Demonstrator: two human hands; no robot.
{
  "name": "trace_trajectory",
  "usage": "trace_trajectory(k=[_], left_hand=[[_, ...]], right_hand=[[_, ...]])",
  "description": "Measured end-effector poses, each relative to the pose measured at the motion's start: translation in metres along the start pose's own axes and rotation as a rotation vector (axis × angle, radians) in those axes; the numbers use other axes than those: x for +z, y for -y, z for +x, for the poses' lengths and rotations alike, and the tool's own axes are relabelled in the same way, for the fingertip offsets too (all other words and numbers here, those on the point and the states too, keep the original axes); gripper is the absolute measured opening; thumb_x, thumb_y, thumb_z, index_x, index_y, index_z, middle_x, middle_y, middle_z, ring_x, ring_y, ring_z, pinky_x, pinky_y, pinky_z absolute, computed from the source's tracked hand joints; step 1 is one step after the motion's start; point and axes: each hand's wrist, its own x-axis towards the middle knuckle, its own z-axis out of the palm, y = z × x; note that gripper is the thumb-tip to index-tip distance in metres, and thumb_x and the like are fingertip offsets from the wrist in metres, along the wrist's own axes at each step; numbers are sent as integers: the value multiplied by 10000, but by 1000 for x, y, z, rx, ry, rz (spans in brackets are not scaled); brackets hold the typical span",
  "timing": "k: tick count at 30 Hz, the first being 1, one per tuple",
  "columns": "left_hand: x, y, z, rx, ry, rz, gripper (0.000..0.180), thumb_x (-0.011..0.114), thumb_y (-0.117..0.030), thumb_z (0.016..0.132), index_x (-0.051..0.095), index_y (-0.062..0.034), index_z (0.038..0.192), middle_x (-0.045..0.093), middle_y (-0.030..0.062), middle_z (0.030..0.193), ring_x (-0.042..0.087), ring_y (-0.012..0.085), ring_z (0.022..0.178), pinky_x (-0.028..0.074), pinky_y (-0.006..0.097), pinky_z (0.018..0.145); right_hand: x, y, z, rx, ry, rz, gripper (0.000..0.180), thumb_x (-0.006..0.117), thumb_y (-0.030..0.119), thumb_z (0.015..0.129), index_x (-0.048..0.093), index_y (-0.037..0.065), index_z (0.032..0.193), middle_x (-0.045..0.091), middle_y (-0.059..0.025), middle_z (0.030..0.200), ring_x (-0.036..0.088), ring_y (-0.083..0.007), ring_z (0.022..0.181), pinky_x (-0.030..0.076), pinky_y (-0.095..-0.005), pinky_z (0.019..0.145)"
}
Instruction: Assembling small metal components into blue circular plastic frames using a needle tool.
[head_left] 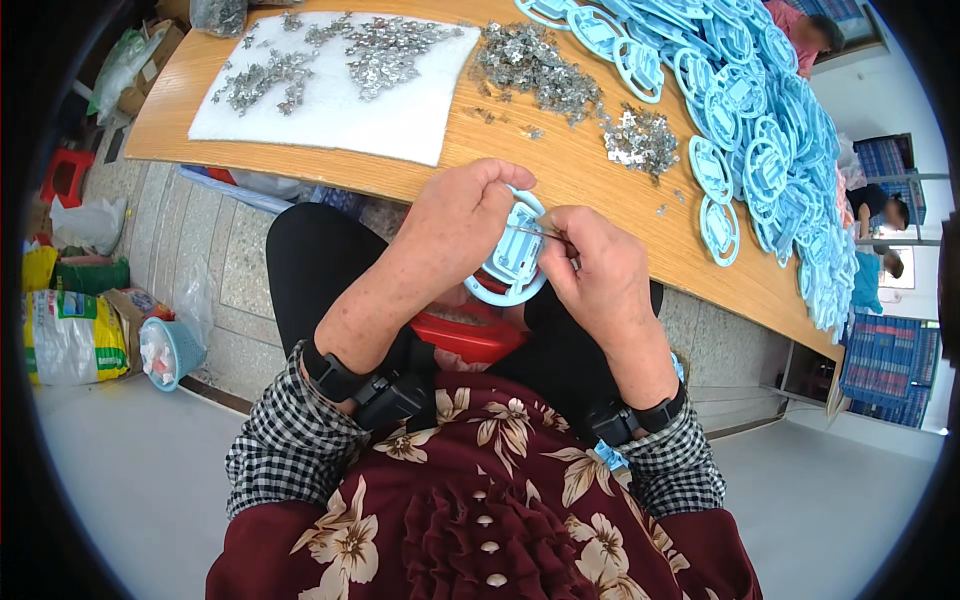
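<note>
Above my lap, my left hand [455, 225] grips a light-blue oval plastic part [515, 258] by its upper left rim. The part has a ring-shaped outer frame and a moulded, box-like middle. From the right, my right hand [602, 270] pinches a thin pointed metal tool [541, 233], possibly tweezers. Its tip lies over the middle of the part. Whether the tip carries a small metal piece is too small to tell. Small silvery metal pieces [640, 140] lie in a heap on the table beyond my right hand.
The wooden table [300, 166] curves ahead of me. On it lie a white foam sheet [420, 125] with scattered metal pieces, a larger metal heap [535, 70] and a big pile of blue parts [770, 130]. A red stool [465, 335] shows beneath me. Other people sit at the far right.
</note>
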Motion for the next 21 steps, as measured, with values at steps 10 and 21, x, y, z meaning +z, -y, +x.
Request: trace_trajectory(k=[10, 21], left_hand=[[2, 1, -1, 8, 7, 15, 323, 408, -86, 989, 662, 48, 1138, 699, 93, 870, 649, 124, 794, 522, 293, 735], [1, 4, 1, 69, -31, 57, 336, 407, -102, 985, 668, 48, 1132, 700, 104, 904, 653, 131, 820, 526, 294, 760]], right_hand=[[-3, 4, -11, 175, 1, 211, 274, 683, 36, 805, 687, 62, 1078, 663, -114, 798, 663, -297, 701, 528, -372, 611], [-4, 4, -15, 158, 83, 334, 331, 639, 49, 841, 682, 40, 1170, 670, -171, 807, 675, -337, 721, 535, -406, 643]])
